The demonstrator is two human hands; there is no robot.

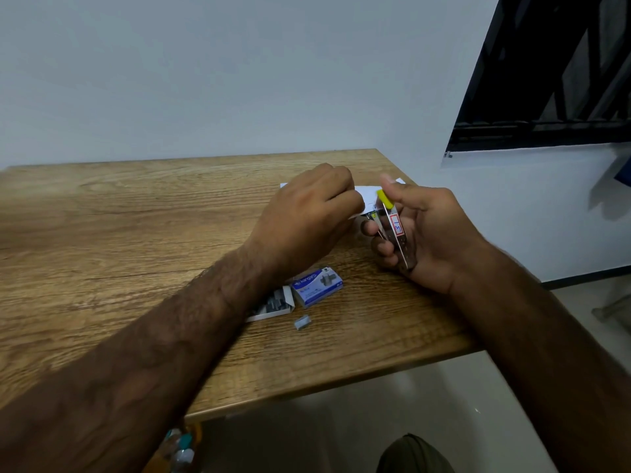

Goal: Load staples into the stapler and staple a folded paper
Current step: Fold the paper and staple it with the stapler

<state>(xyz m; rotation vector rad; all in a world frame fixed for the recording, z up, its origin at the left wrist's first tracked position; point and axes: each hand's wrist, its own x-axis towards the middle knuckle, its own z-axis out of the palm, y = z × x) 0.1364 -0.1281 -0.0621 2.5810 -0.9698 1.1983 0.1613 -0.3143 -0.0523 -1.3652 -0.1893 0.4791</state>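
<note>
Right of centre in the frame, the person's right hand (423,233) is curled around a small silver metal stapler with a yellow plastic tip (392,227), thumb near the yellow end and fingers wrapped beneath; the stapler looks opened for loading. The left hand (307,220), just left of it, is closed into a loose pinch at the stapler's mouth; whether a strip of staples sits between its fingertips cannot be told, since the knuckles hide them. Behind both hands a white sheet of paper (367,194) lies flat on the brown wood-grain table (119,216), mostly hidden

Likely risks: the strip could go in crooked and jam the channel, or break apart in the pinch; the spring could snap back on a fingertip; the left forearm hangs over the open white tray of grey staples (273,303) and could sweep it off the near edge, along with the loose grey staple strip (302,321) beside it

A red-bordered sticker on the stapler reads "31" in blue; the blue cardboard staple box sleeve (317,285) below the hands reads "Kangaro"; its smaller print is too blurred to read
</note>
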